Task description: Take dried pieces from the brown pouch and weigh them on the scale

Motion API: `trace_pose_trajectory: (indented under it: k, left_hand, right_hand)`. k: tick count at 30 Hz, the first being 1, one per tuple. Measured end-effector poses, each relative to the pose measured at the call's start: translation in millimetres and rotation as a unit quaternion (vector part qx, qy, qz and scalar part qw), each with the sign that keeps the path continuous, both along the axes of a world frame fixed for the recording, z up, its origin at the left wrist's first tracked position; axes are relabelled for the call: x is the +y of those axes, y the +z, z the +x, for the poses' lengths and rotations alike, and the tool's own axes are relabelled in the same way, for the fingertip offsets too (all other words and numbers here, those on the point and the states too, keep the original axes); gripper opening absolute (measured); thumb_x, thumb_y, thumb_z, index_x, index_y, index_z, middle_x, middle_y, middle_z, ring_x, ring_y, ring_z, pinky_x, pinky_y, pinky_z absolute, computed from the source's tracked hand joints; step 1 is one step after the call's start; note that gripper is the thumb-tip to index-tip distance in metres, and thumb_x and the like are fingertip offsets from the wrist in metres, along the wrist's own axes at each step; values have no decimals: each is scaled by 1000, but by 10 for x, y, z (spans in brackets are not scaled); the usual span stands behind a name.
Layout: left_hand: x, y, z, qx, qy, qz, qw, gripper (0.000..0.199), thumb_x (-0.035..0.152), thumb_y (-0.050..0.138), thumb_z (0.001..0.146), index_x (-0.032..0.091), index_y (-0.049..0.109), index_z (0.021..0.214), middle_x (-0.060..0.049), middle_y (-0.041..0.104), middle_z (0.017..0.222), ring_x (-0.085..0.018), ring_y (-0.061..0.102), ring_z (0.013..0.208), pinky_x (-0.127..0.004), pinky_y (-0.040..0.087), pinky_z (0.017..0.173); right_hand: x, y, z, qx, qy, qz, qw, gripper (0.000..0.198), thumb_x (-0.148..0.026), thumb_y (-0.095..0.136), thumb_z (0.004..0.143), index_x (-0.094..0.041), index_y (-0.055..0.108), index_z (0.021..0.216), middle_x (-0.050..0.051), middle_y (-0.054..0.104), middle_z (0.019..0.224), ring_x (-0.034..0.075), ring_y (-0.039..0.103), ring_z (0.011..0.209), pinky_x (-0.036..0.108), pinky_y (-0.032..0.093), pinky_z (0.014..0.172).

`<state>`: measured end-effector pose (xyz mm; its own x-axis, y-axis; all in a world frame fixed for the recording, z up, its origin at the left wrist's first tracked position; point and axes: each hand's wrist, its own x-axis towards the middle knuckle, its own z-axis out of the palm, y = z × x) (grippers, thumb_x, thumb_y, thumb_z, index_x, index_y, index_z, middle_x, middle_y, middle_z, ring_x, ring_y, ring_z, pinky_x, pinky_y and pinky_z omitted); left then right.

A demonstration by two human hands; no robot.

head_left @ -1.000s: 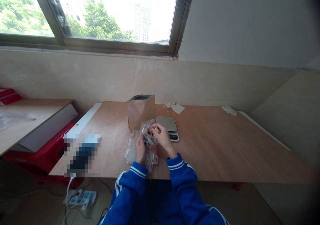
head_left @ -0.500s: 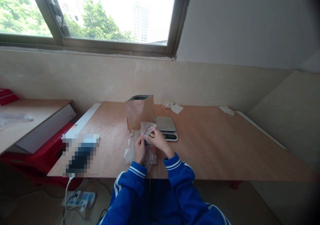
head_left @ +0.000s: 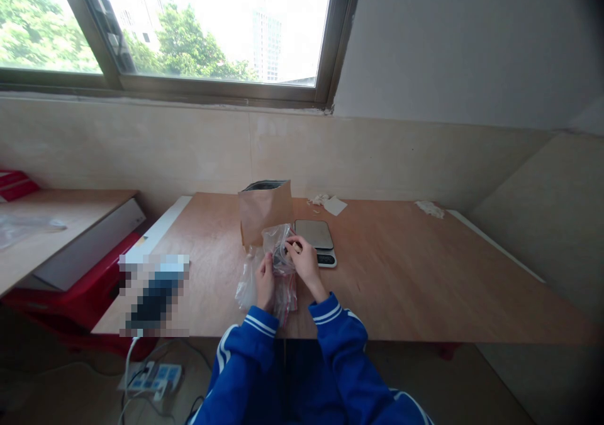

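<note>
Between my hands is a clear plastic bag [head_left: 278, 239], held up off the table. My left hand [head_left: 265, 281] pinches its lower left side. My right hand [head_left: 303, 261] has its fingers closed at the bag's right edge; dark contents show faintly near the fingertips, too small to name. Below lie more clear zip bags [head_left: 285, 299] with red strips, and another pile of clear bags [head_left: 247, 287] is left of my left hand. Just behind stands a brown paper pouch [head_left: 265, 211], its top open. A kitchen scale [head_left: 314, 233] sits behind my right hand, partly covered by it.
A pixelated dark object [head_left: 155, 296] with a white cable lies at the table's left. Crumpled tissue and a white paper [head_left: 335, 205] are near the wall; more crumpled tissue [head_left: 429, 209] is at the back right. A power strip [head_left: 153, 376] rests on the floor.
My right hand has shifted slightly right and its fingers have moved along the bag. The bag now stands more spread out and upright between my hands.
</note>
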<state>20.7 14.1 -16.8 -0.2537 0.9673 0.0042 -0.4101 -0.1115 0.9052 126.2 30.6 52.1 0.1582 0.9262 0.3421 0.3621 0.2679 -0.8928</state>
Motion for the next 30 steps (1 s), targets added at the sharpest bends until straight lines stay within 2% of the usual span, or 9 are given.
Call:
trace_pose_trajectory:
  k: [5, 9, 12, 16, 20, 23, 26, 30]
  left_hand:
    - [29, -51, 7, -46, -1, -5, 999, 33, 48, 59, 85, 19, 72, 97, -8, 73, 99, -24, 66, 95, -35, 52, 86]
    - [-2, 36, 48, -159, -82, 3, 984, 36, 45, 56, 87, 19, 69, 109, -9, 69, 114, -25, 64, 107, -37, 50, 94]
    - [-31, 93, 65, -198, -116, -10, 973, 38, 44, 57, 87, 17, 68, 112, -11, 69, 115, -25, 65, 106, -37, 51, 92]
    - [-35, 75, 54, -189, -103, -16, 976, 37, 43, 60, 85, 16, 68, 109, -12, 70, 112, -24, 67, 100, -35, 52, 87]
    - [-14, 18, 40, -186, -93, -24, 978, 33, 40, 63, 83, 17, 69, 105, -10, 70, 109, -23, 67, 97, -33, 52, 85]
    - [-2, 2, 41, -183, -66, -38, 980, 26, 35, 67, 79, 16, 70, 98, -8, 72, 102, -22, 67, 93, -31, 52, 82]
    - [-2, 27, 43, -191, -52, -44, 979, 21, 30, 67, 78, 15, 70, 93, -7, 73, 96, -20, 67, 88, -29, 52, 80]
    - [-31, 116, 33, -247, -83, -72, 963, 23, 29, 60, 83, 12, 69, 95, -9, 73, 93, -19, 68, 85, -30, 52, 83]
  right_hand:
    - [33, 48, 29, -12, -27, 35, 999, 21, -36, 55, 83, -19, 63, 92, 6, 70, 92, 21, 65, 85, 30, 47, 78]
    - [41, 33, 34, -16, -5, 28, 999, 22, -37, 55, 84, -19, 63, 93, 6, 70, 90, 21, 65, 82, 30, 47, 74]
    - [37, 34, 27, -19, 14, 19, 1000, 21, -37, 55, 83, -20, 62, 92, 6, 70, 88, 21, 65, 82, 30, 48, 73]
    - [44, 65, 47, -19, 59, 1, 998, 19, -35, 59, 80, -20, 62, 90, 5, 70, 90, 22, 65, 86, 32, 47, 78]
    - [59, 101, 95, -6, 105, -23, 994, 27, -32, 65, 74, -20, 65, 97, 5, 70, 99, 22, 64, 93, 33, 47, 84]
    - [61, 113, 109, 7, 122, -35, 992, 22, -32, 65, 74, -19, 69, 91, 5, 72, 93, 20, 65, 87, 32, 48, 81]
    - [58, 111, 96, 27, 94, -17, 995, 17, -33, 63, 75, -20, 70, 83, 5, 72, 86, 20, 65, 81, 32, 48, 78]
    - [64, 126, 71, 62, 35, 19, 997, 18, -35, 63, 76, -19, 69, 83, 6, 71, 86, 21, 64, 81, 33, 48, 78]
